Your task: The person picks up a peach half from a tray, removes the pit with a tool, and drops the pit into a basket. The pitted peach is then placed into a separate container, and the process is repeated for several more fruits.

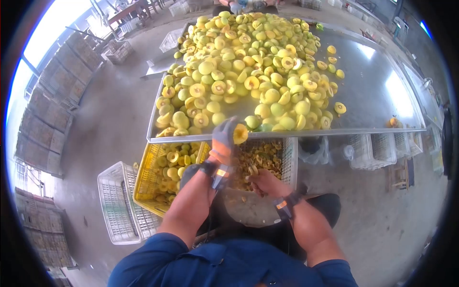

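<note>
My left hand [223,139], in a grey and orange glove, is closed around a yellow peach half [240,134] at the table's near edge. The cut face with its hollow is turned to the right. Lower and to the right, my bare right hand [267,182] is closed on a small tool [252,171], partly hidden and blurred. Beneath my hands, a crate [289,160] holds brownish fruit scraps. A yellow crate [141,178] with peach halves stands to its left. A large heap of peach halves [258,60] lies on the metal table.
The raised rim of the metal table [363,131] runs across in front of me. White crates [117,201] stand at left, with more crates [373,150] under the table at right. Stacked boxes [48,119] line the left side. Another person's gloved hands [246,5] show at the far end.
</note>
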Motion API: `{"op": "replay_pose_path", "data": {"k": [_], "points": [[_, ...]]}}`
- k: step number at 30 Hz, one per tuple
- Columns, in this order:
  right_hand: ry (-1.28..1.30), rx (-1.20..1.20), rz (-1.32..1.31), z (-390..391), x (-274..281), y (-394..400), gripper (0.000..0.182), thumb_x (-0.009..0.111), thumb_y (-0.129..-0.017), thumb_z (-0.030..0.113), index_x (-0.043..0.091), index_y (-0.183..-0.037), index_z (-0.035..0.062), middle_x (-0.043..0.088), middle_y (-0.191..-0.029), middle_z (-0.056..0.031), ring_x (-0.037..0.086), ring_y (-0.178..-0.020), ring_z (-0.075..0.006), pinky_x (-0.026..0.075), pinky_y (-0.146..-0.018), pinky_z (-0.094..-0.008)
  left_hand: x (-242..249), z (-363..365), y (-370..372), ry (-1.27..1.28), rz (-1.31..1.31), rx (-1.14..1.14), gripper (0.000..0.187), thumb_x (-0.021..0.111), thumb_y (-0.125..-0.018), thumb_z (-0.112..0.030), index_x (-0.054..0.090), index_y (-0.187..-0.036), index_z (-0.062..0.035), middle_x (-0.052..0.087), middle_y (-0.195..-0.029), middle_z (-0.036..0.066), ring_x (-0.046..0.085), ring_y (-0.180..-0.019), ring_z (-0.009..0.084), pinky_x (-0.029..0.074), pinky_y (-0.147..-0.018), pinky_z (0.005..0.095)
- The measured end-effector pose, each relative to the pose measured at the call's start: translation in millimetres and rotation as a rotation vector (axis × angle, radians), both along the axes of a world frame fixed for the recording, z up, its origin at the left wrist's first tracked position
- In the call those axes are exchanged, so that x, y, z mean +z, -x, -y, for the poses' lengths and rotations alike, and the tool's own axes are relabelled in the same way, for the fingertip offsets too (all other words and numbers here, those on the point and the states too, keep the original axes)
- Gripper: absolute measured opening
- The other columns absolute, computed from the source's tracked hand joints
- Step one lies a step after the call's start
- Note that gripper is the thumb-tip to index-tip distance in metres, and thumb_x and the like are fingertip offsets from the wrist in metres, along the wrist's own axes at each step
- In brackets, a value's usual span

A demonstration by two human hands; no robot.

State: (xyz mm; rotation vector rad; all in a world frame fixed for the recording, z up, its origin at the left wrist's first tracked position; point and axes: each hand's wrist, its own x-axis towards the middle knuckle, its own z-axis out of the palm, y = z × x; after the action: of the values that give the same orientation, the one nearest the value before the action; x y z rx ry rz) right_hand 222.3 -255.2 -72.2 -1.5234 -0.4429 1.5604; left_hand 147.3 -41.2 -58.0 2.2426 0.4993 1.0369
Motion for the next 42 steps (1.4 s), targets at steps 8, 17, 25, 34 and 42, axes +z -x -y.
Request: {"op": "replay_pose_path", "data": {"k": [8,17,25,34,42], "points": [[-0.173,-0.045,0.208,18,36,-7,0.025,0.067,-0.097,0.023,0.06,-0.084,0.003,0.056,-0.062,-0.004,0.051,-0.045,-0.0145,0.042,-0.043,-0.0338,35,-50,157,0.573,-0.023,0.461,0.02,0.072,-0.097,-0.017,0.08,-0.113,-0.0087,0.074,-0.115,0.013,0.069,-0.108,0.0343,0.056,-0.09,0.0385],[-0.262,0.117,0.557,0,44,0,0.033,0.072,-0.092,0.027,0.066,-0.1,-0.0045,0.073,-0.09,-0.0237,0.07,-0.079,-0.0352,0.055,-0.074,-0.0451,32,-75,58,-0.122,-0.457,0.378,0.044,0.083,-0.085,-0.027,0.074,-0.124,-0.0089,0.072,-0.118,0.017,0.07,-0.11,0.0332,0.056,-0.097,0.0429],[-0.27,0.088,0.526,-3,46,-7,0.035,0.07,-0.093,0.03,0.064,-0.101,-0.0046,0.072,-0.09,-0.024,0.07,-0.086,-0.0393,0.055,-0.081,-0.0457,36,-69,-42,-0.239,-1.217,0.131,0.052,0.077,-0.086,-0.032,0.066,-0.133,-0.0125,0.062,-0.137,0.017,0.068,-0.118,0.0392,0.057,-0.097,0.0487],[-0.338,0.015,0.496,0,65,-9,0.03,0.069,-0.095,0.025,0.065,-0.106,-0.0027,0.072,-0.094,-0.0251,0.07,-0.089,-0.0413,0.054,-0.084,-0.0472,43,-57,6,0.713,-0.258,-0.118,0.04,0.077,-0.091,-0.022,0.073,-0.125,-0.0023,0.076,-0.11,0.009,0.074,-0.09,0.0213,0.06,-0.077,0.0358],[-0.449,-0.151,0.619,-5,52,-15,0.03,0.069,-0.094,0.024,0.065,-0.107,-0.0026,0.072,-0.097,-0.0282,0.069,-0.094,-0.0484,0.055,-0.083,-0.0496,41,9,20,-0.122,-0.27,-0.286,0.053,0.084,-0.082,-0.002,0.066,-0.132,-0.0027,0.075,-0.114,0.01,0.07,-0.107,0.0217,0.057,-0.094,0.0346]]}}
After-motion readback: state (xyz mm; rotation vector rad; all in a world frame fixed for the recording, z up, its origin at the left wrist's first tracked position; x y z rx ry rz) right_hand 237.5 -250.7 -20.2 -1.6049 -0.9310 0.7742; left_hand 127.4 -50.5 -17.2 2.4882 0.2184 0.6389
